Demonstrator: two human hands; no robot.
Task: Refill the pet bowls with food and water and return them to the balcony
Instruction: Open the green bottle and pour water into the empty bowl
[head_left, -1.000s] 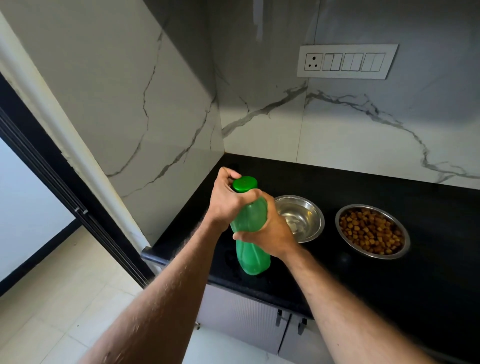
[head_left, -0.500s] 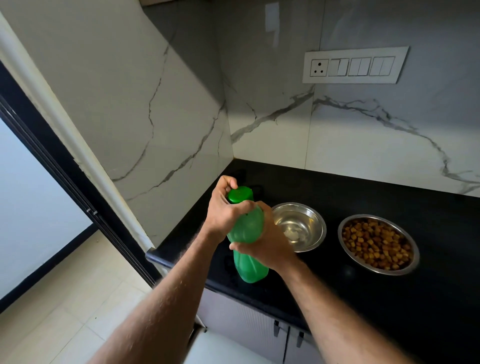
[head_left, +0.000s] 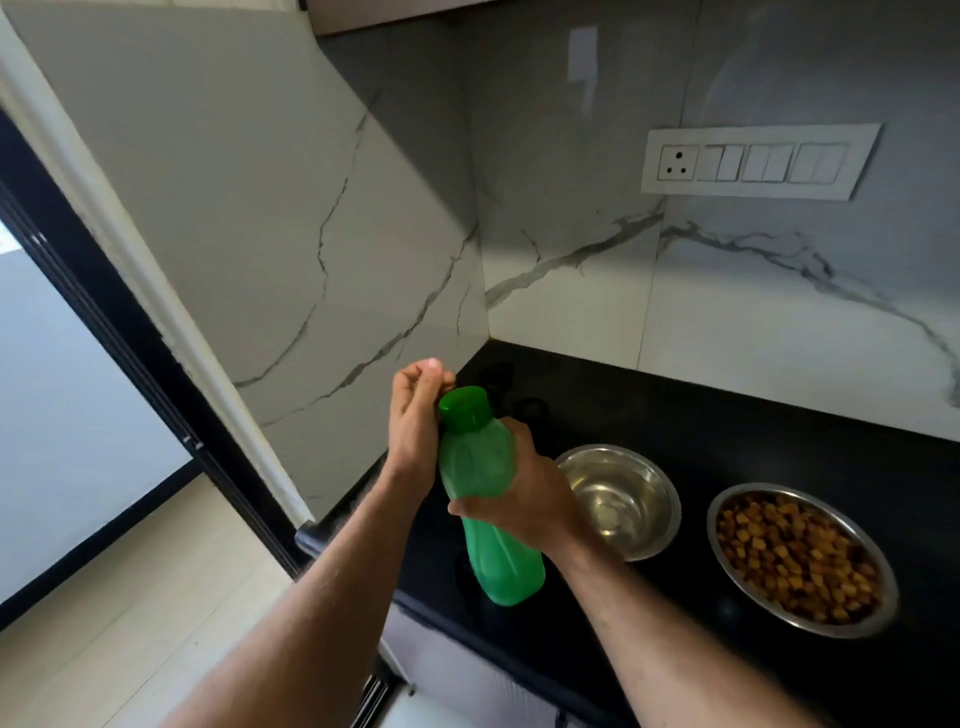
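Note:
A green plastic bottle (head_left: 488, 499) with a green screw cap (head_left: 465, 408) stands slightly tilted on the black countertop (head_left: 701, 431), near its left front corner. My right hand (head_left: 524, 504) grips the bottle's middle. My left hand (head_left: 415, 421) lies against the cap's left side, fingers curled round its far edge. Right of the bottle sits a shiny steel bowl (head_left: 618, 499) with no kibble in it. Further right, a second steel bowl (head_left: 800, 561) is full of brown kibble.
Marble wall panels close the counter at the left and back, with a switch plate (head_left: 753, 161) on the back wall. A dark door frame (head_left: 119, 343) and tiled floor (head_left: 130, 613) lie to the left. Cabinet fronts (head_left: 467, 686) sit under the counter edge.
My left hand has turned from covering the cap's top to its left side, so the cap top now shows. The bottle and both bowls stay in place.

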